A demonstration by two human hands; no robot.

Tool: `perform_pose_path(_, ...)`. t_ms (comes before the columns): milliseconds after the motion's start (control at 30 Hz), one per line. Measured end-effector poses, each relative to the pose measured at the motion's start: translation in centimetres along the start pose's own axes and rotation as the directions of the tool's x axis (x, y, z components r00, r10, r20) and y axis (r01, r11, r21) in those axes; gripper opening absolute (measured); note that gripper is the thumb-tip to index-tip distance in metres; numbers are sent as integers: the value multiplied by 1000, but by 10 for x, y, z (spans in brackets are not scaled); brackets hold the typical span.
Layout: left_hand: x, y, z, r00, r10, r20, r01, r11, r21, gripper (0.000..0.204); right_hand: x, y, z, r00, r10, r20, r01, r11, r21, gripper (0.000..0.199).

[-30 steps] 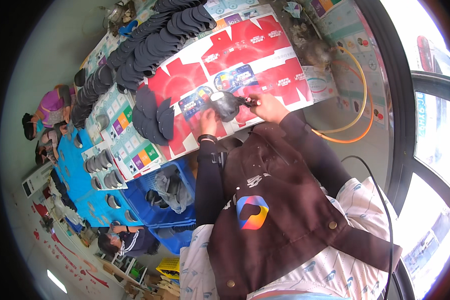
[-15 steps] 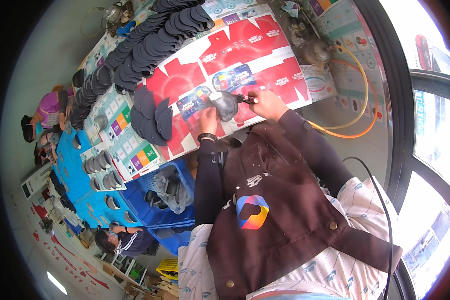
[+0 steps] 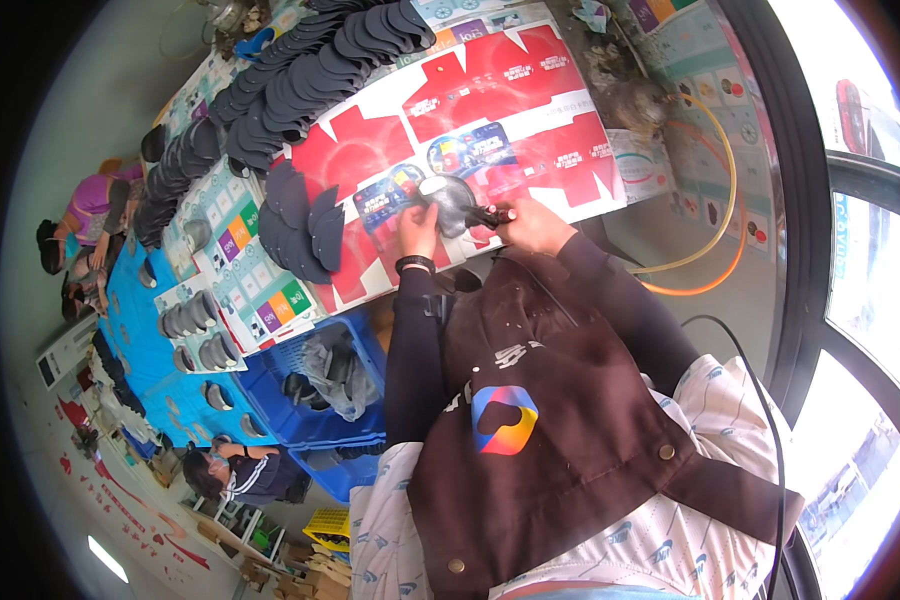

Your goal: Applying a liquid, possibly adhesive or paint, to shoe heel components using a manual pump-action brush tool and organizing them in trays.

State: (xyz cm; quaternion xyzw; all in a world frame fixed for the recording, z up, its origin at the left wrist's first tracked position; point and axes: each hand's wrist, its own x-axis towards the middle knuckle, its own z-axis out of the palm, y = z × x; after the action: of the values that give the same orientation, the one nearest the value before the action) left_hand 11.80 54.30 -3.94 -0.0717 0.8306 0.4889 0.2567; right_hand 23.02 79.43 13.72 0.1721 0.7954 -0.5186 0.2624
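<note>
Over the near edge of the table, my left hand (image 3: 417, 234) pinches the left side of a shiny grey, rounded cup-shaped piece (image 3: 454, 212) with a pale oval top. From the right, my right hand (image 3: 536, 229) is closed around a small black tool (image 3: 487, 215) with a reddish spot at its end. The tool's front meets the grey piece; whether the two are joined I cannot tell. Beneath them lie red and white printed card sheets (image 3: 370, 275). Left of my left hand are overlapping flat dark grey curved pads (image 3: 295, 225).
Long rows of dark grey curved pads (image 3: 310, 85) cover the far left of the table. A yellow hose (image 3: 732, 190) and an orange one loop at right. Blue crates (image 3: 300, 420) stand below the table's left side. Two people (image 3: 90, 225) (image 3: 240, 470) sit along a blue-covered table (image 3: 135, 340).
The grey piece has turned slightly between my hands, showing a shinier side. My right hand has shifted a little down, and the tool's front has tilted lower.
</note>
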Motion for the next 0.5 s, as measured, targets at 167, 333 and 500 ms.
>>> perform_pose_path(167, 7, -19, -26, 996, 9, -89, 3, 990, 141, 39, 11, -10, -6, 994, -73, -78, 92, 957, 274, 41)
perform_pose_path(333, -7, 18, -30, 969, -217, 115, 242, 919, -310, 30, 20, -27, -8, 986, -125, -115, 145, 971, 190, 37)
perform_pose_path(500, -7, 24, -39, 964, -258, 54, 262, 910, -321, 25, 39, -25, 9, 988, -62, -140, 76, 992, 99, 32)
